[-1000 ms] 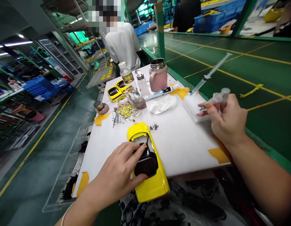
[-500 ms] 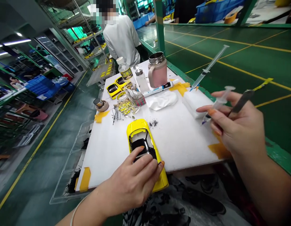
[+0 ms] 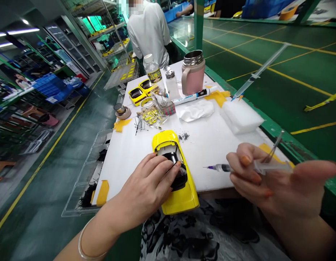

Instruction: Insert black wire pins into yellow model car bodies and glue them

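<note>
A yellow toy car body with a black roof lies at the near edge of the white work board. My left hand is closed over the car's side and roof, holding it. To the right, my right hand grips a syringe whose purple-hubed needle points left toward the car. Tweezers also stick up from between that hand's fingers, and the thumb is stretched out behind the plunger. Tiny black bits are scattered just beyond the car.
A white foam block has another syringe standing in it. Farther back are a pink mug, bottles, a marker, a white cloth, a bag of yellow parts and two small yellow car bodies. A person in white stands beyond.
My right hand has drawn the syringe out from beside the foam block and turned it to point left, its thumb now extended. My left hand stays on the car. The view has shifted slightly.
</note>
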Demonstrator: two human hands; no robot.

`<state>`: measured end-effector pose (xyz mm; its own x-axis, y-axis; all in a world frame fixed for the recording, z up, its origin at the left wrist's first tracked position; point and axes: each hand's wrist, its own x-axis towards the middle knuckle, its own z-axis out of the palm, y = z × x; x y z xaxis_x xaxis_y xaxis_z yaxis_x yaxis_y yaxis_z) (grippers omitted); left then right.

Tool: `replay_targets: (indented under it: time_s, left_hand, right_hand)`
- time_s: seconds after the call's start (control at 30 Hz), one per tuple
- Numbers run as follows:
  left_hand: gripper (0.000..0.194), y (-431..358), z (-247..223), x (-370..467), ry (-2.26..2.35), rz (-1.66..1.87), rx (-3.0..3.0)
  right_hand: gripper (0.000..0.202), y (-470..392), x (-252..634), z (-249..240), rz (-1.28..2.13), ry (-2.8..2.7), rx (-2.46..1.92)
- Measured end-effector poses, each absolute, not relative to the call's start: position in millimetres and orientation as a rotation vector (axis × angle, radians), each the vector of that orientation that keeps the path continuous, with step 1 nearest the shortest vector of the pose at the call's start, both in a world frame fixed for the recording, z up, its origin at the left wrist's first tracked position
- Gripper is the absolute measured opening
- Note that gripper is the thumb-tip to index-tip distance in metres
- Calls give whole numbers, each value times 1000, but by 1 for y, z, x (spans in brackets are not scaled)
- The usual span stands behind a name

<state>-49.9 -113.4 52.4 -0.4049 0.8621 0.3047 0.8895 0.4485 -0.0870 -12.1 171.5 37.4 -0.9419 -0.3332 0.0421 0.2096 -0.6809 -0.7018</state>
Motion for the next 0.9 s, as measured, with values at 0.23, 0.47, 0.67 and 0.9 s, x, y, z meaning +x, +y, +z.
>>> replay_targets:
  time_s: [0.23, 0.47, 0.67, 0.9]
  left_hand:
    - [52, -117, 46, -49, -2336, -305, -1466]
    - [39, -135, 32, -83, -2296, -1301, -1038]
    - [19, -120, -6, -120, -2006, -2014, -318]
    - [9, -120, -19, -118, -1951, -2131, -228]
  right_hand:
    - [30, 152, 5, 39, -2560, 993, -245]
    - [39, 126, 12, 36, -2610, 892, -218]
    - [31, 92, 15, 33, -2591, 841, -235]
    - [31, 77, 14, 28, -2601, 939, -139]
